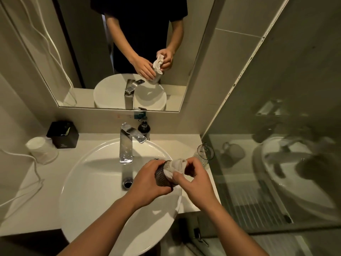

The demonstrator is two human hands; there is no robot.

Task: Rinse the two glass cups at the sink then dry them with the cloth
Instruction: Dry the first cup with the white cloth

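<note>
Over the right side of the white sink (pixel 77 182), the left hand (pixel 147 182) was wrapped around a ribbed glass cup (pixel 162 177), which lay tilted on its side with its mouth turned to the right. The right hand (pixel 195 182) pinched a white cloth (pixel 177 168) bunched into that mouth, so both hands met at the cup. A second glass cup (pixel 203 154) stood upright on the desk (pixel 60 163) just right of the basin, beside the glass partition. Behind the sink rose a chrome faucet (pixel 126 145) with a dark soap bottle (pixel 144 127) next to it. At the left of the desk sat a black box (pixel 62 134) and upturned white cups (pixel 41 150). The mirror (pixel 120 52) above repeated the grip.
</note>
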